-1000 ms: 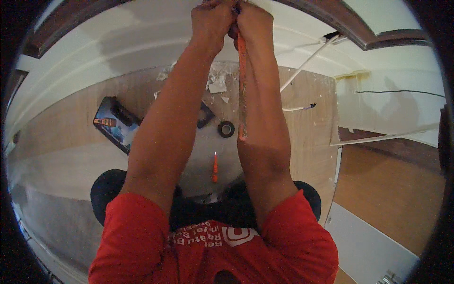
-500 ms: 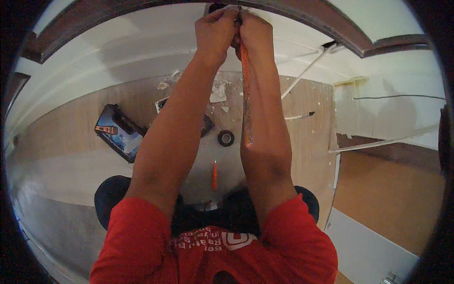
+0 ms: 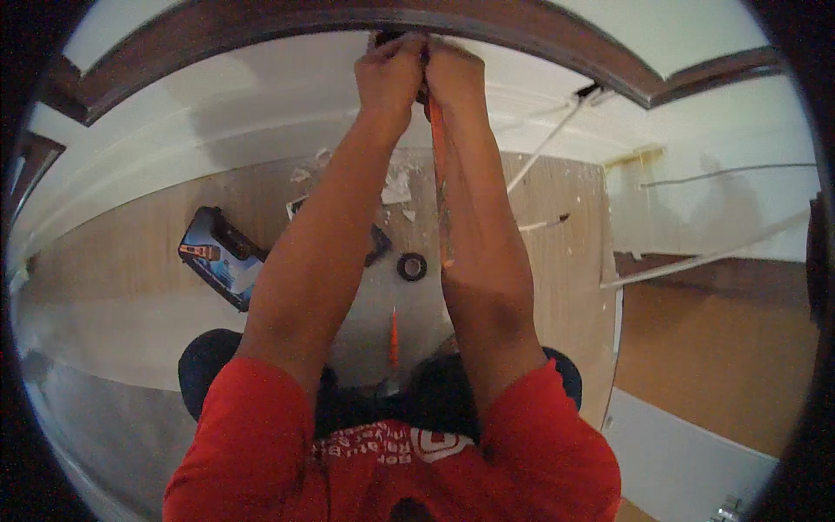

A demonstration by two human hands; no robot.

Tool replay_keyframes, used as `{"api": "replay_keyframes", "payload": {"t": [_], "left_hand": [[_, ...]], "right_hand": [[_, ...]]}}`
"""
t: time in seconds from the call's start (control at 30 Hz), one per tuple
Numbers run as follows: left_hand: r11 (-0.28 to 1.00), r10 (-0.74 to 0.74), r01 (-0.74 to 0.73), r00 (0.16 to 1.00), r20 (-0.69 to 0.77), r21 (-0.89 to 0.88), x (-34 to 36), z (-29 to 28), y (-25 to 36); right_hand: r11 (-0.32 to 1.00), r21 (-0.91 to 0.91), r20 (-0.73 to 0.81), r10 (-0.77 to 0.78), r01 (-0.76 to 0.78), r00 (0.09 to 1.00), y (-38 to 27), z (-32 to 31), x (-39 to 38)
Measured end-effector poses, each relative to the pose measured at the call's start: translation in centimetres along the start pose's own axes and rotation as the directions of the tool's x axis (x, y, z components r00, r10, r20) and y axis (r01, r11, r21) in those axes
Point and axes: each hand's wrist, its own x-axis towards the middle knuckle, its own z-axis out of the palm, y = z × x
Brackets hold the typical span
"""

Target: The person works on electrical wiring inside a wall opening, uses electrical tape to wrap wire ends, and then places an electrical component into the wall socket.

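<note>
Both arms reach up to the wall under the dark wooden frame. My left hand (image 3: 389, 78) and my right hand (image 3: 457, 80) are pressed close together, fingers closed. A dark piece (image 3: 388, 38) shows just above the left fingers, at the wall. What the fingertips grip is hidden and blurred. A narrow orange strip (image 3: 439, 148) runs from below my right hand along the inner edge of that forearm; I cannot tell whether the hand holds it. On the floor below lie a black tape roll (image 3: 411, 266) and a slim orange screwdriver (image 3: 394, 339), both untouched.
A dark tool case (image 3: 217, 259) with a picture label lies left of my arms. White debris (image 3: 397, 188) is scattered by the wall. White cables (image 3: 548, 143) hang at the right. The brown wooden frame (image 3: 348, 19) crosses overhead. A white panel (image 3: 678, 444) lies lower right.
The view has shifted slightly, so the wooden frame and hands sit lower in the picture. The hands stay together at the same spot by the wall.
</note>
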Motion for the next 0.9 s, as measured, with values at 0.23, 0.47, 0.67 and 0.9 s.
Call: {"api": "replay_keyframes", "payload": {"t": [0.23,0.47,0.67,0.9], "left_hand": [[0.994,-0.001,-0.003,0.999,-0.032,-0.108,-0.6,0.4,1.1],[0.989,-0.142,0.145,0.984,0.112,-0.022,-0.6,-0.4,1.3],[0.970,-0.080,0.043,0.985,0.149,0.238,-1.9,-1.1,0.0],[0.962,-0.172,0.190,0.979,0.108,-0.195,-1.6,-1.6,1.0]], "right_hand": [[0.927,0.324,0.030,0.189,-0.188,0.982,-1.5,-1.1,0.9],[0.815,0.464,0.260,0.250,-0.348,0.933,-0.3,-1.0,0.0],[0.616,0.758,0.096,0.220,-0.214,0.971,-1.0,-0.3,-2.4],[0.499,0.825,0.117,0.312,-0.267,0.943,-2.0,1.4,-3.2]]}}
